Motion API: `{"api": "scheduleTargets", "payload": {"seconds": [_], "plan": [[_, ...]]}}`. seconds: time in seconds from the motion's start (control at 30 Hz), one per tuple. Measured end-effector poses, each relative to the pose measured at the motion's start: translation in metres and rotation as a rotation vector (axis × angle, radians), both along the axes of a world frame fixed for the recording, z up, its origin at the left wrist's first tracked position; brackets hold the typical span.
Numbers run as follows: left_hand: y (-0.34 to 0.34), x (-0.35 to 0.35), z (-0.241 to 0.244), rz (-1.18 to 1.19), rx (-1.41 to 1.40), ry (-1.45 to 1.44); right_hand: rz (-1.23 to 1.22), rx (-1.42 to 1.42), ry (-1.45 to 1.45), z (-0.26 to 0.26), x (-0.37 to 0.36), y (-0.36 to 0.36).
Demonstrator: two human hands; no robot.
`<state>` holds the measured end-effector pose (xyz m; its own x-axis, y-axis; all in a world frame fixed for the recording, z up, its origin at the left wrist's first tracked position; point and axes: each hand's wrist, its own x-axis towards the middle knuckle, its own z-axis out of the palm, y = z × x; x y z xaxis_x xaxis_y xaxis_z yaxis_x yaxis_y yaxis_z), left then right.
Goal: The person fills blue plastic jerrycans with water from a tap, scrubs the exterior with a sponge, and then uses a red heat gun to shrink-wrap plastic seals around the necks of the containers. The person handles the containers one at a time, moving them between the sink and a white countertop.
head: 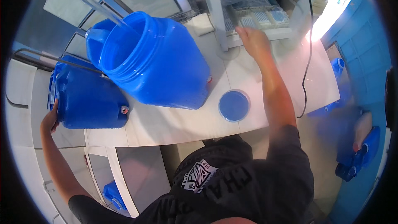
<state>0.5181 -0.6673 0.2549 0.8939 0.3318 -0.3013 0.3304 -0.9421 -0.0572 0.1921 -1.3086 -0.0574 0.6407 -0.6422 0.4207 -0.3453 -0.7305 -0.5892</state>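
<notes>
My left hand (50, 120) grips the neck rim of a blue plastic water container (93, 99) at the left of the counter, which has a small spigot near its base. My right hand (255, 42) is raised at the front of a white shelf unit (222, 25). A dark, blurred narrow shape shows just beyond its fingers; whether the hand holds it cannot be told. Between my hands a larger blue container (174, 62) stands with its wide mouth uncovered. A clear stream or tube (102, 9) reaches into that mouth from the upper left. A round blue lid (233, 105) lies on the counter.
Plastic baskets (261, 17) sit inside the shelf unit, and a folded white cloth (202, 25) lies beside it. A black cable (307, 65) hangs across the right side of the white counter (149, 124). More blue containers (357, 158) are by the right wall. A bent metal pipe (56, 57) crosses the left.
</notes>
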Motion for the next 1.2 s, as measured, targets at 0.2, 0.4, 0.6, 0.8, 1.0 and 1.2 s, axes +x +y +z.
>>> {"api": "scheduleTargets", "payload": {"seconds": [0.2, 0.4, 0.6, 0.8, 1.0, 1.2], "plan": [[0.096, -0.027, -0.078, 0.045, -0.696, -0.625, 0.139, -0.359, 0.347, -0.012, 0.077, -0.063], [0.122, -0.136, -0.173, 0.100, -0.551, -0.328, 0.142, -0.448, 0.621, -0.026, 0.103, -0.074], [0.014, -0.243, -0.219, -0.421, -0.609, -0.053, -0.001, -0.089, 0.123, -0.004, 0.085, -0.067], [-0.125, -0.287, -0.217, -1.123, -0.764, -0.142, 0.174, 0.345, -0.457, 0.056, -0.066, 0.040], [-0.214, -0.309, -0.237, -1.308, -1.163, -0.229, 0.436, 0.991, -0.399, 0.070, -0.107, 0.225], [-0.157, -0.279, -0.249, -0.750, -1.588, 0.079, 0.547, 0.908, -0.363, 0.059, -0.046, 0.334]]}}
